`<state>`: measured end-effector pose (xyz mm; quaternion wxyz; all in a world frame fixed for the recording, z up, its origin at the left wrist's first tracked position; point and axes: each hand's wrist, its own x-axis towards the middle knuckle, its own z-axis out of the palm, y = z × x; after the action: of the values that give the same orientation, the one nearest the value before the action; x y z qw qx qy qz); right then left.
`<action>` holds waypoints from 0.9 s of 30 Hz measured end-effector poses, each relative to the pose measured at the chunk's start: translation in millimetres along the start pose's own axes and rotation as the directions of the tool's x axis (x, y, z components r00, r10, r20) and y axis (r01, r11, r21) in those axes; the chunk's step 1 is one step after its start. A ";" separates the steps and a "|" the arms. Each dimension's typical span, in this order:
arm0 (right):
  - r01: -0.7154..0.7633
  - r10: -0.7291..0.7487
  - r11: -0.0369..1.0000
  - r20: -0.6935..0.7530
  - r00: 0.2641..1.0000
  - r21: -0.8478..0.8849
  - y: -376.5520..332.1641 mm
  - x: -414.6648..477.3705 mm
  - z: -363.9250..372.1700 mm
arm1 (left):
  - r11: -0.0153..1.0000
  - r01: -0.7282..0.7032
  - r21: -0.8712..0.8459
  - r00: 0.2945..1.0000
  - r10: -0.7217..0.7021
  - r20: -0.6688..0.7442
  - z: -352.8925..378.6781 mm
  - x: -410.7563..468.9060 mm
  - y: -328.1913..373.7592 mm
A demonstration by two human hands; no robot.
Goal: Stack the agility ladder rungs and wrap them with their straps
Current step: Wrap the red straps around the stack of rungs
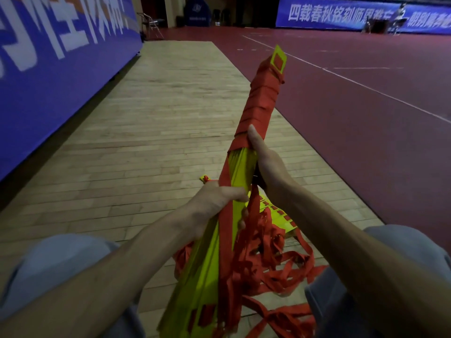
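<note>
The stack of yellow rungs [242,164] slants up and away over the person's lap, its far half already bound in red strap [262,101]. The right hand [267,167] clasps it at the wrap's lower edge, thumb pinning the last turn. The left hand [214,206] has its fingers [241,217] curled round the rungs and a taut strap. Each new turn should probably overlap tightly. The loose straps [268,262] between the knees could snag. The wooden floor [158,118] is open ahead, with a banner wall [61,76] on the left.

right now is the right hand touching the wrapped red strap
Touching. Head view: thumb of the right hand lies on the wrapped red strap.
</note>
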<state>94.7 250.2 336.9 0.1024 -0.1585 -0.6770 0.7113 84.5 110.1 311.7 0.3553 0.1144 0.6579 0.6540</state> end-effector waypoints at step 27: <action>-0.039 0.089 0.961 -0.171 0.981 0.273 4.5 13.3 -5.2 | 0.961 -0.149 0.234 0.988 0.136 0.069 -12.8 2.5 0.1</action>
<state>84.5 259.5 331.2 0.1611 -0.2291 -0.5567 0.7821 74.7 101.7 309.6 0.3081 0.2203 0.7121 0.5911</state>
